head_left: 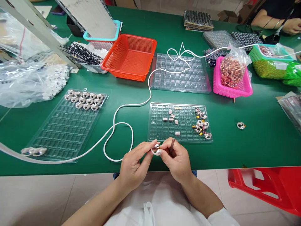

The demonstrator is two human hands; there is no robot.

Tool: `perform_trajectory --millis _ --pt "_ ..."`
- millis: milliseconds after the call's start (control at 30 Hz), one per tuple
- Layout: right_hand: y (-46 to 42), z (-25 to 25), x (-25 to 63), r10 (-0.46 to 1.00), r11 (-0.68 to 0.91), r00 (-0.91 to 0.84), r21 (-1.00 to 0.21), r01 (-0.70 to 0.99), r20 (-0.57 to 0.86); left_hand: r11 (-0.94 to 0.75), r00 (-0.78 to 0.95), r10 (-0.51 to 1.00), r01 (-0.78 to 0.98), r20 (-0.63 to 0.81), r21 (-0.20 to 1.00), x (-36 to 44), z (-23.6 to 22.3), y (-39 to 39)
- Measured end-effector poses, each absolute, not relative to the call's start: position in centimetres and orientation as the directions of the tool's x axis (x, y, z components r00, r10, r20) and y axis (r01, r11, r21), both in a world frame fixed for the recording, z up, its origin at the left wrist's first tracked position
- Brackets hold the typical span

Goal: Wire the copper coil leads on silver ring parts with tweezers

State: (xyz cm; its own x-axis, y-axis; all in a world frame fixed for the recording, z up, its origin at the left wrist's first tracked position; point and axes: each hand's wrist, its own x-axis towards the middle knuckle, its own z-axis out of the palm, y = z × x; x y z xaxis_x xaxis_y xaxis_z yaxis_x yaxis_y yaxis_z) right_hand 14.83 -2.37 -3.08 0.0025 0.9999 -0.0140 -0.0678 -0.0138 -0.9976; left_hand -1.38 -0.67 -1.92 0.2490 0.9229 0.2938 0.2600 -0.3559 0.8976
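Both hands up at table edge: left hand (133, 164) pinches small shiny silver ring part (156, 151), right hand (176, 159) closed on it too w/ thin brown stick (172, 145). Clear tray (164, 128) just beyond; white cable (122, 125) loops left, nothing blocking.

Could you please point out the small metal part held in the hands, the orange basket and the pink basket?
Small metal part (156, 151), head view, on its shiny rounded body.
Orange basket (129, 59), head view, on its inner floor.
Pink basket (231, 92), head view, on its front wall.
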Motion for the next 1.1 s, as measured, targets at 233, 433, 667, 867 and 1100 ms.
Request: perform_trajectory --millis 233,433,667,867,1100 --pt "-2.2 -2.8 14.8 0.996 -0.091 -0.002 -0.983 -0.159 -0.092 -0.344 0.227 0.928 0.21 0.297 0.915 -1.2 -2.2 -0.6" --pt "-2.2 -3.6 14.8 0.98 -0.196 -0.041 -0.93 -0.312 -0.192 -0.333 0.214 0.931 0.161 0.296 0.929 -1.1 -2.7 -0.5" --pt "-2.4 -4.4 14.8 0.954 -0.296 -0.11 -0.84 -0.454 -0.277 -0.278 0.25 0.935 0.068 0.253 0.958 -1.2 -2.5 -0.5" --pt "-2.6 -3.7 14.7 0.909 -0.412 -0.167 -0.755 -0.51 -0.382 -0.209 0.295 0.936 0.02 0.194 0.978 -1.6 -1.9 -0.3" --pt "-2.8 -3.3 15.4 0.945 -0.326 -0.135 -0.888 -0.323 -0.298 -0.065 0.295 0.955 0.07 0.041 0.995 -1.8 -1.0 -0.5"
